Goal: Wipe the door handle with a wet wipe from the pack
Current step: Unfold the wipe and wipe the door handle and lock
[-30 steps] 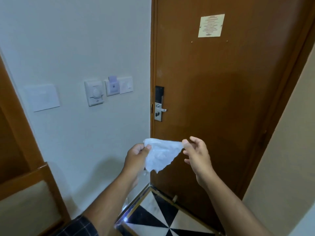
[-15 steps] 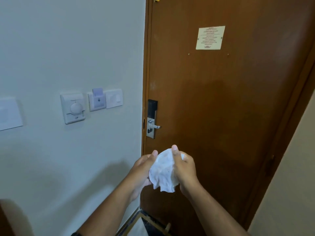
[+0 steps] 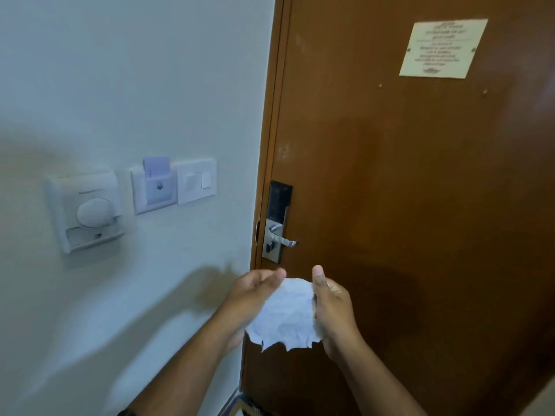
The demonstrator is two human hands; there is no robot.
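Head view. Both forearms are extended forward from the lower edge of the frame and converge in front of the brown wooden door [image 3: 405, 205]. The left hand [image 3: 252, 298] is held palm inward, thumb uppermost, its fingers [image 3: 264, 276] curled loosely behind the left edge of the white crumpled wet wipe [image 3: 285, 316]. The right hand [image 3: 333, 310] is held with the back turned toward the camera, thumb raised straight up, and the right edge of the wipe is gripped between thumb and fingers. The wipe is thus stretched between both hands, just below the handle and apart from it. Its surface is wrinkled and thin, and its lower edge hangs free in an irregular, ragged outline.

The silver metal lever door handle [image 3: 283, 241] is mounted on a brushed steel plate under a black rectangular lock panel [image 3: 280, 199], near the left edge of the door. The door surface is smooth and semi-glossy. A cream rectangular paper notice [image 3: 441, 48] is fixed high on the door; its print is too blurred to be read.

On the pale painted wall [image 3: 120, 85] to the left, a white plastic round-dial control [image 3: 87, 211], a white card slot holding a pale card [image 3: 154, 184] and a white flat switch plate [image 3: 196, 184] are mounted in a row.
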